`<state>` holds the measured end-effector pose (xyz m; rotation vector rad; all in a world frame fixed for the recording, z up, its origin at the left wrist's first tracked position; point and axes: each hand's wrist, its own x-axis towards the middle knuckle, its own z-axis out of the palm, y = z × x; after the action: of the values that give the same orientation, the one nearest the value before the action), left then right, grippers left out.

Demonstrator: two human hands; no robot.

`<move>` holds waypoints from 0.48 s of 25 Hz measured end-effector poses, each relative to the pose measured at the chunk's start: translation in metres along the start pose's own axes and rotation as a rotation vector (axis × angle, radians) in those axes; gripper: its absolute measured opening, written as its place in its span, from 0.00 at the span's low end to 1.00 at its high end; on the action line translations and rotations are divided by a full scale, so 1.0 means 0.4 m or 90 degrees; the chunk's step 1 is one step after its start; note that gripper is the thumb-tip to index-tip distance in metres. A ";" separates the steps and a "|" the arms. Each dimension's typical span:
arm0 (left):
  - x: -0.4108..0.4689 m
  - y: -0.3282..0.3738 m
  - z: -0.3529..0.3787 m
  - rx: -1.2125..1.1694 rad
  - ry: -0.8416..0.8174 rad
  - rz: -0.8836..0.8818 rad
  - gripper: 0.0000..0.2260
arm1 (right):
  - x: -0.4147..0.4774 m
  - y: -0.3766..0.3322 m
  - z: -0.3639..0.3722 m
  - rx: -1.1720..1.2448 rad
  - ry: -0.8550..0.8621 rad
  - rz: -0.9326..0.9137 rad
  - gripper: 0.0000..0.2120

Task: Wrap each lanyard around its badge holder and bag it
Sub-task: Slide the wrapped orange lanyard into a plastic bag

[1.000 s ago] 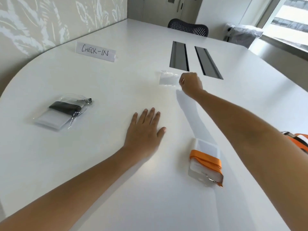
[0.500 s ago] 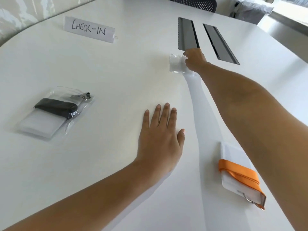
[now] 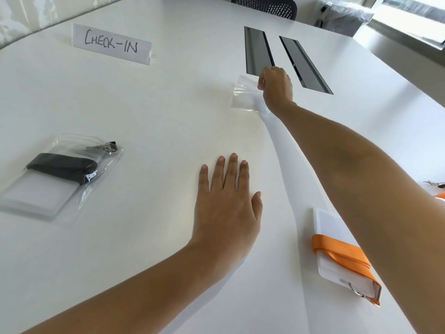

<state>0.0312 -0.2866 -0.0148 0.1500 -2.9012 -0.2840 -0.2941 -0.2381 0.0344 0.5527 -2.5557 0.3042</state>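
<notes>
My right hand (image 3: 275, 89) reaches far across the white table and pinches the top edge of an empty clear plastic bag (image 3: 244, 96), lifting that edge off the surface. My left hand (image 3: 227, 203) rests flat on the table, palm down, fingers apart, holding nothing. A white badge holder wrapped in an orange lanyard (image 3: 342, 257) lies unbagged at the near right, partly under my right forearm. At the left lies a bagged badge holder wrapped in a black lanyard (image 3: 56, 175).
A folded "CHECK-IN" sign (image 3: 112, 44) stands at the far left. Two dark cable slots (image 3: 257, 50) are set into the table just beyond my right hand. A bit of another orange lanyard with a metal clip (image 3: 438, 189) shows at the right edge.
My right hand has closed on the clear bag's top edge and raised it slightly. The view has tilted down and moved closer. My left hand has stayed flat.
</notes>
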 end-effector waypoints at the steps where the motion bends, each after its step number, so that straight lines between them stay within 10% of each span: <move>1: 0.000 0.000 0.000 -0.003 0.000 -0.001 0.27 | -0.004 0.002 -0.011 0.003 0.012 -0.006 0.13; 12: 0.001 0.001 0.001 -0.015 0.013 -0.010 0.27 | -0.064 0.042 -0.172 0.222 0.068 0.068 0.10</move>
<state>0.0308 -0.2861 -0.0148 0.1703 -2.8768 -0.3164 -0.2517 -0.1931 0.0778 0.5077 -2.4444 0.8052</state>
